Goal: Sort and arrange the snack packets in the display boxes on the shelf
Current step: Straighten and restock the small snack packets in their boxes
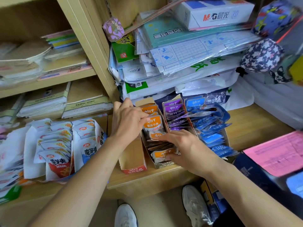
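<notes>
orange packets (153,126) fill middle box (162,164) (hands inside)

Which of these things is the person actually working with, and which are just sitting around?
In the job: left hand and right hand, both holding orange packets; purple packets; blue packets; empty display box.
Lying about: paper ream; pink sheets; stacked notebooks; flowered pouch.
</notes>
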A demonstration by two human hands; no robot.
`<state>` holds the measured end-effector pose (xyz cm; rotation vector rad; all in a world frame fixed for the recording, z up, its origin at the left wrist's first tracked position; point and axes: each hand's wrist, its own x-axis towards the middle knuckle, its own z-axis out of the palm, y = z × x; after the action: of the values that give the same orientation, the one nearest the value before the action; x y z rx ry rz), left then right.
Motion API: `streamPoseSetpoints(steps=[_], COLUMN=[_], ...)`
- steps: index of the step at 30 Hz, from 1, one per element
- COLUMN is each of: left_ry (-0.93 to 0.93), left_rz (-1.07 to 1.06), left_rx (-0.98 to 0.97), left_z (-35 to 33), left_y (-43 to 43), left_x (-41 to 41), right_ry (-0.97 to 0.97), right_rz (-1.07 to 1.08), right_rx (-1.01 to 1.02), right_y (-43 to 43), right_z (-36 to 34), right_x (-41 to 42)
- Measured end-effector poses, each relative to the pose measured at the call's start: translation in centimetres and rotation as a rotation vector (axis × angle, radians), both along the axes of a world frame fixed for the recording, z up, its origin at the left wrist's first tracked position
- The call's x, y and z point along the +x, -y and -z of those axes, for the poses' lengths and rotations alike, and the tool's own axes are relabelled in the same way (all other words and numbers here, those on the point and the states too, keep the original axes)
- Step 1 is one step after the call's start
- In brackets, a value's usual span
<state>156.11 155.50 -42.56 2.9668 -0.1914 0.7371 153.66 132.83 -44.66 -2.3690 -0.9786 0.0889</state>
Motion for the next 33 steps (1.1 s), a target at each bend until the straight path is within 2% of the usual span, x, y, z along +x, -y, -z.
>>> streamPoseSetpoints(steps=[5, 9, 15, 20, 22, 26, 29, 33], left_ry=[0.080, 0.018, -0.024, -0.165, -0.158, -0.434, -0.403, -0.299], left_rz=[-0.043, -0.125, -0.099, 0.051, 0.074, 0.102, 0.021, -0.046], left_rx=[-0.024, -0.107, -0.240, -0.592, -0.600, -0.604, -0.586, -0.672], left_z=[0.6, 1.2, 1.9, 0.3, -0.1, -0.1, 0.6, 1.4], left_y=[0.3, -0.2, -0.5, -1.8, -2.1, -1.5, -0.4, 1.0], left_x=[-0.2, 0.6, 1.4, 0.7, -0.4, -2.7, -3.6, -4.1], right_ry=[-0.016, 0.039, 0.192, 0.252, 0.236, 0.255, 0.233, 0.128], right_rz=[0.007, 0.026, 0.110, 0.160, 0.138, 0.101, 0.151, 0.370], right_rx=[-0.008, -0.014, -0.062, -0.156, -0.159, -0.173, -0.082, 0.226], right_y=[-0.2, -0.6, -2.5, -2.7, -2.7, -2.8, -2.8, -2.6], right_z=[0.2, 0.5, 0.7, 0.8, 0.8, 0.8, 0.9, 0.8], right_x=[0.3, 0.8, 1.6, 2.2, 2.6, 3.1, 3.0, 1.9])
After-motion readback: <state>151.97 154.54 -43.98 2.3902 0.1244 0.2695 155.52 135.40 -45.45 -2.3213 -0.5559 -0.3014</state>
